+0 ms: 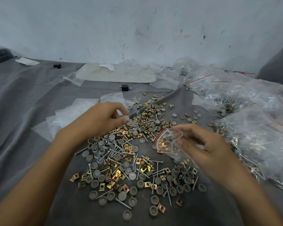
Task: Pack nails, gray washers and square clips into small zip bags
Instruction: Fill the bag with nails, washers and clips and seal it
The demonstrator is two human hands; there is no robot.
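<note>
The work surface is a gray cloth [23,95] that ends at a scuffed white wall [137,30] on the far side. Bare cloth lies open to the near left and along the near edge. The right side is crowded with filled clear bags [252,121]. Flat empty bags [75,110] lie to the left, beyond the left forearm. A pale flat board [104,75] rests against the far wall, with a small black block [124,87] just near of it. The left hand [103,118] reaches over the far part of the loose pile [119,172], palm down. Its thumb and fingertips are curled together and pinch a small round washer [125,118], which is blurred. The right hand [201,144] hovers over the right part of the pile. Its thumb and fingers are clamped on a small zip bag [168,141] and hold the bag's mouth open toward the left hand. The bag is clear with a red zip line, and brass-colored square clips [163,145] show inside it. The pile mixes nails [123,204], gray cup-shaped washers and square clips, spread across the center of the cloth between both arms.
</note>
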